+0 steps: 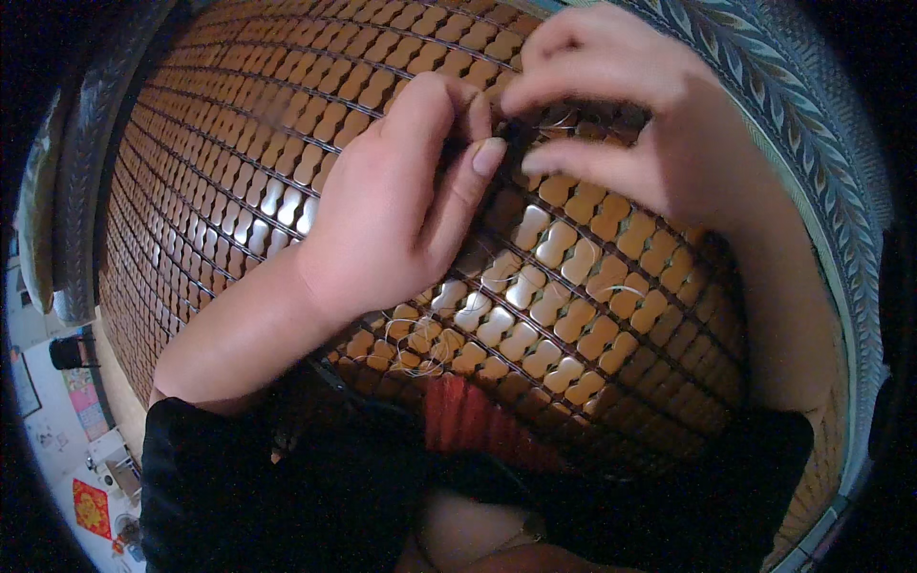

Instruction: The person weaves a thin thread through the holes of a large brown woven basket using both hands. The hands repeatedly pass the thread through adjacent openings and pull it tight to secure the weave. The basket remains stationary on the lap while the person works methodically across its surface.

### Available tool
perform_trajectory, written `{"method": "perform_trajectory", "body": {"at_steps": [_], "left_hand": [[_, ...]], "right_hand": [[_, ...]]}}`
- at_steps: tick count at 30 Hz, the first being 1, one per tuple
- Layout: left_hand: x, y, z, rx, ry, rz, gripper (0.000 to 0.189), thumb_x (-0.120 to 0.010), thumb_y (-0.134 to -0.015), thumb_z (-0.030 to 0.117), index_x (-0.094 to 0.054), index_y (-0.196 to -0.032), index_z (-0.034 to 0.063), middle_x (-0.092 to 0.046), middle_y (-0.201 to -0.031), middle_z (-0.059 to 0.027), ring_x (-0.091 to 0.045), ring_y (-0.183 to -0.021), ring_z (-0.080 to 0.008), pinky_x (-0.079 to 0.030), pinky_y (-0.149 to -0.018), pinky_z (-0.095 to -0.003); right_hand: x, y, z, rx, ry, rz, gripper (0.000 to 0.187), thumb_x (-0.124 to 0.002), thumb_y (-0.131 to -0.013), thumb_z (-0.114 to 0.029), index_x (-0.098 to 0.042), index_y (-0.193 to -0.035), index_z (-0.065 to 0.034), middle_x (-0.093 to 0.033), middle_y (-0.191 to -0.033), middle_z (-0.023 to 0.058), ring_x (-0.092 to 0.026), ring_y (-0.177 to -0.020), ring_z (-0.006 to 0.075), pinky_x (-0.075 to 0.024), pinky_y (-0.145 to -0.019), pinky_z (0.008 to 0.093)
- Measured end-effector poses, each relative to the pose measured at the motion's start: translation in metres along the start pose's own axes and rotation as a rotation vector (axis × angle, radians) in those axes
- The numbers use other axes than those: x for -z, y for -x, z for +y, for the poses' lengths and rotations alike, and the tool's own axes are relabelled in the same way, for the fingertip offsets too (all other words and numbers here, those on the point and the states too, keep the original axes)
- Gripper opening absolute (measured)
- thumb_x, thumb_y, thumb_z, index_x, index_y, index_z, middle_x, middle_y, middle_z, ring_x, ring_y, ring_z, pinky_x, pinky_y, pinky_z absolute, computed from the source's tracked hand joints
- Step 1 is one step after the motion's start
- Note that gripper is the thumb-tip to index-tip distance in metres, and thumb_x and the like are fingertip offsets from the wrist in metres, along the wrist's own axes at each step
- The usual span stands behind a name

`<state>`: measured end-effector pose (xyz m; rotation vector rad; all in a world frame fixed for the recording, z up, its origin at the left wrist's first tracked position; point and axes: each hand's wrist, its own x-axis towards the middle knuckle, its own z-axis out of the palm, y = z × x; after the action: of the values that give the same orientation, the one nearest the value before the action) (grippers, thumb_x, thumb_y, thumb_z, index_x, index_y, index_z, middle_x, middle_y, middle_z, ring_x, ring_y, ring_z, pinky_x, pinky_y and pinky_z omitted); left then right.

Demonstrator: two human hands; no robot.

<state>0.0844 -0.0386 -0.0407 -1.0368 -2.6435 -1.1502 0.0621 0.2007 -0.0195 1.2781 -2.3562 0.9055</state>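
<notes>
Both hands work close together over a mat of glossy brown tiles (566,315) strung on dark cords. My left hand (372,208) has its thumb and forefinger pinched at a small dark item (510,135), whose kind I cannot make out. Just right of that item, my right hand (645,93) is blurred, thumb and forefinger apart. A pale thin strand (562,127) shows between its fingers; whether they touch it is unclear. Below the hands, a loose tangle of fine pale thread (423,347) lies on the tiles. A red ribbed cloth (466,415) shows by my lap.
Patterned blue-grey upholstery (766,64) borders the mat on the right. Another padded edge (75,186) rises at the left. Beyond it, lower left, are a black chair (71,352) and a red and gold hanging (92,508) against a pale wall.
</notes>
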Motion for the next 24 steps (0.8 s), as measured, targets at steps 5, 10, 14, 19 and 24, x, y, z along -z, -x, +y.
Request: {"method": "perform_trajectory", "body": {"at_steps": [5, 10, 14, 19, 24], "left_hand": [[-0.001, 0.003, -0.003, -0.05, 0.133, -0.041, 0.024, -0.062, -0.101, 0.015, -0.047, -0.116, 0.0033, -0.059, -0.09, -0.0124, -0.061, -0.079, -0.0303, -0.05, -0.071, -0.0373], [-0.001, 0.003, -0.01, -0.066, 0.23, -0.001, 0.031, -0.068, -0.093, 0.012, -0.048, -0.115, 0.0056, -0.06, -0.083, -0.0098, -0.064, -0.072, -0.0265, -0.053, -0.067, -0.036], [-0.002, 0.003, -0.009, -0.033, 0.199, 0.015, 0.035, -0.068, -0.086, 0.004, -0.048, -0.115, 0.0054, -0.058, -0.084, -0.0078, -0.062, -0.074, -0.0227, -0.053, -0.069, -0.0336], [-0.001, 0.004, -0.006, 0.032, 0.2, -0.035, 0.037, -0.06, -0.088, -0.005, -0.045, -0.121, 0.0033, -0.049, -0.098, -0.005, -0.048, -0.084, -0.0128, -0.043, -0.076, -0.0247], [0.001, 0.0, 0.01, 0.09, -0.09, 0.008, 0.026, -0.075, -0.089, 0.006, -0.059, -0.11, 0.002, -0.062, -0.083, -0.0054, -0.058, -0.069, -0.0134, -0.049, -0.064, -0.0276]], "right_hand": [[0.001, -0.001, -0.005, 0.053, 0.05, -0.062, 0.018, -0.079, -0.077, -0.001, -0.071, -0.094, -0.0022, -0.067, -0.1, 0.0087, -0.063, -0.101, 0.0277, -0.0508, -0.087, 0.0383], [-0.009, -0.002, -0.01, -0.556, -0.888, 0.299, 0.01, -0.07, -0.09, -0.002, -0.068, -0.1, -0.0018, -0.069, -0.092, 0.0095, -0.066, -0.084, 0.0239, -0.0555, -0.079, 0.0334], [0.014, -0.01, -0.022, -0.625, -1.002, 0.376, 0.012, -0.059, -0.103, -0.009, -0.055, -0.108, 0.0008, -0.062, -0.076, 0.0071, -0.06, -0.062, 0.0141, -0.058, -0.066, 0.0301], [0.031, -0.01, -0.032, -0.638, -0.892, 0.336, 0.011, -0.06, -0.103, -0.008, -0.055, -0.108, 0.0011, -0.062, -0.073, 0.0063, -0.058, -0.059, 0.0099, -0.0517, -0.056, 0.0254], [0.021, -0.014, -0.044, -0.712, -0.686, 0.373, 0.011, -0.063, -0.101, -0.008, -0.058, -0.105, 0.0013, -0.064, -0.075, 0.0064, -0.059, -0.061, 0.0097, -0.0496, -0.056, 0.0252]]}}
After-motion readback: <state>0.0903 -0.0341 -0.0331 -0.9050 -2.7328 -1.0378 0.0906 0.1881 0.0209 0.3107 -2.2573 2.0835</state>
